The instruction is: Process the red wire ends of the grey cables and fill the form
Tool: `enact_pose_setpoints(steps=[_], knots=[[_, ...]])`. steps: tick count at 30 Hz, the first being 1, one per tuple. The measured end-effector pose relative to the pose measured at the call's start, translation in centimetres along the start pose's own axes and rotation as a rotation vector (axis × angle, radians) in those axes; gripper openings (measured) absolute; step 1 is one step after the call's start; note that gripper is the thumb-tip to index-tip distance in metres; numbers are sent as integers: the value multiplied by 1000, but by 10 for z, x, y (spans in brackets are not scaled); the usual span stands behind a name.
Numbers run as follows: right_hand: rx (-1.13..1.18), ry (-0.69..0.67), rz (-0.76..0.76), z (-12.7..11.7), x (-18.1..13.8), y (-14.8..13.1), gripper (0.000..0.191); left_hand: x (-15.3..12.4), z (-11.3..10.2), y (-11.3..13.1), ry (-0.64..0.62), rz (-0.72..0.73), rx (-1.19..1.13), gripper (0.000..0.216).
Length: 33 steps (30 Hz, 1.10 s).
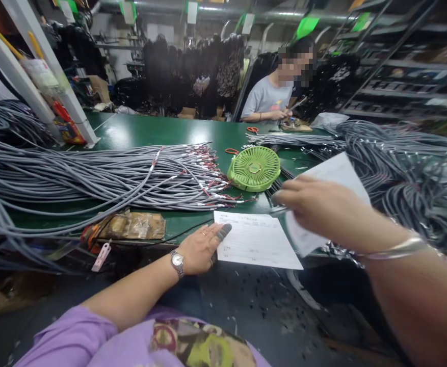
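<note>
At the bench's front edge, my left hand (pixel 200 248) is closed on the left side of a printed paper sheet (pixel 259 242), with grey-covered fingertips lying on top. The thumb's grip is mostly hidden. Its wrist wears a watch (pixel 177 261). My right hand (pixel 307 201), blurred, is raised to the right of that sheet with its fingers bent together. A second white sheet (pixel 341 178) is with it, slanting behind the hand and partly covered by it; the exact hold on it is hidden. A green fan (pixel 254 168) stands just beyond both hands.
Grey cables (pixel 93 176) with stripped red ends lie across the green bench (pixel 131 130) at left. More cables (pixel 406 178) pile up at right. Tape-covered cardboard (pixel 139 226) sits at the front edge. Across the bench, a person (pixel 271 97) handles small parts. A white post (pixel 55 76) rises at left.
</note>
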State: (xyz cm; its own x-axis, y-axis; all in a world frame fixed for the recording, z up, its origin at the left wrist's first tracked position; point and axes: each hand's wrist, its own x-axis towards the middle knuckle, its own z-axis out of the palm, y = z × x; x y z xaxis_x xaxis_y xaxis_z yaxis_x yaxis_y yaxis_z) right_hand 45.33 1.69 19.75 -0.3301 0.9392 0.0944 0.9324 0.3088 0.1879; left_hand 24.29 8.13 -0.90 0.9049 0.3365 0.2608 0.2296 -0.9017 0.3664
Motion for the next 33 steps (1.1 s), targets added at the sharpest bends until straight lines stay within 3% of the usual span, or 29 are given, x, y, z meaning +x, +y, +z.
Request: enact_pose_setpoints(steps=[5, 8, 12, 14, 17, 23, 28, 33], knots=[[35, -225, -86, 69, 22, -45, 30, -2, -5, 1, 62, -24, -53, 102], [133, -152, -127, 103, 22, -44, 34, -4, -8, 0, 56, -77, -74, 106], [215, 16, 36, 129, 12, -9, 45, -5, -11, 0, 50, -96, -89, 104], [212, 67, 161, 136, 4, 13, 47, -5, -12, 1, 47, -82, -93, 103], [189, 26, 364, 143, -6, 38, 44, -4, -15, 2, 56, -39, -96, 101], [246, -103, 816, 139, -1, 50, 47, -5, -15, 2, 130, 38, -67, 101], [305, -125, 857, 139, 13, 55, 45, -5, -10, -2, 139, 18, -61, 107], [157, -189, 859, 141, 5, 62, 17, -7, -9, -4, 146, 8, -57, 107]])
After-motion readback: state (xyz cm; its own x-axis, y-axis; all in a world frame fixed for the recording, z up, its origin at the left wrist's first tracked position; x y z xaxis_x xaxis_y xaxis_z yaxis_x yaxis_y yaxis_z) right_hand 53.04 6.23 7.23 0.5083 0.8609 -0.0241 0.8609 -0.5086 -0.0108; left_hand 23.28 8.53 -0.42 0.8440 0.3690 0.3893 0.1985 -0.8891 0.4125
